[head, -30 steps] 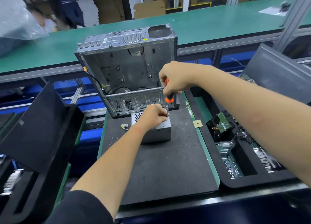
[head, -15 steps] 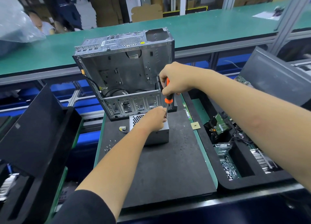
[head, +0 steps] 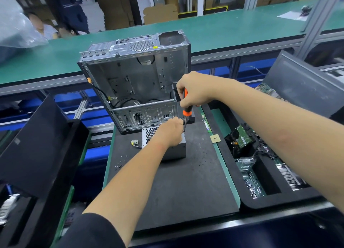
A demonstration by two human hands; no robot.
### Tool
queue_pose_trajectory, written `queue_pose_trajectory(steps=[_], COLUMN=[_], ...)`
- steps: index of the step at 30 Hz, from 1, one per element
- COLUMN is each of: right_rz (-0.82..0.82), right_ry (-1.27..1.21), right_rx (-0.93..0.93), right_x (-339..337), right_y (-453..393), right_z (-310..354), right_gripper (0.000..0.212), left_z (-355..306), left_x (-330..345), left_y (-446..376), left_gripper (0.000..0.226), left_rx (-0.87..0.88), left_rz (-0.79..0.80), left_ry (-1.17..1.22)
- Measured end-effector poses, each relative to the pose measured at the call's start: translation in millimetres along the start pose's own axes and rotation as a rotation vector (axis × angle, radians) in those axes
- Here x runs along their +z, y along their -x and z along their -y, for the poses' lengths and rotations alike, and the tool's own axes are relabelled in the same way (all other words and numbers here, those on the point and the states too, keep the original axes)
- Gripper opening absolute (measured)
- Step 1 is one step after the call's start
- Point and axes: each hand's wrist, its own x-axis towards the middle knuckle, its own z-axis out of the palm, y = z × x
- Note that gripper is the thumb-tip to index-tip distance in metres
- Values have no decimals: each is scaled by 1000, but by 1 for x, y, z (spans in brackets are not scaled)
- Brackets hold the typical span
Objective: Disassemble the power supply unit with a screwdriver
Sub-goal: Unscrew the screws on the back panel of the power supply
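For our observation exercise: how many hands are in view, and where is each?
2. The right hand grips the orange screwdriver above the power supply unit. The left hand rests on top of that unit, fingers by the shaft. None seem hidden.

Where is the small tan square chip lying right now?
In the head view, the small tan square chip lies at the black mat's right edge, right of the grey metal power supply box.
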Motion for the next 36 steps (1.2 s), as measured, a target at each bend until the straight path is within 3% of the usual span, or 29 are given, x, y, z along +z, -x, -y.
queue_pose_trajectory(steps=[16,21,26,30,33,36], right_rz=[3,-59,-117,-60,33,91], right_ry=[-26,-47,-114,-192,-271,-289], right_rx=[30,55,82,102,59,6], right_x=[-1,-9,-17,-7,13,36], right_y=[-7,-9,-12,-20,-32,-45], right_z=[8,15,16,20,29,38], right_gripper=[16,27,24,27,25,10], left_z=[9,11,24,51,73,94], left_x=[-5,3,7,3,0,4], left_y=[-1,-2,2,21,40,63], left_gripper=[23,27,27,36,38,36], left_rx=[13,-76,-300,-536,-657,-740], left_rz=[46,34,-250,-429,-550,-640], left_ry=[258,525,828,1259,1386,1437])
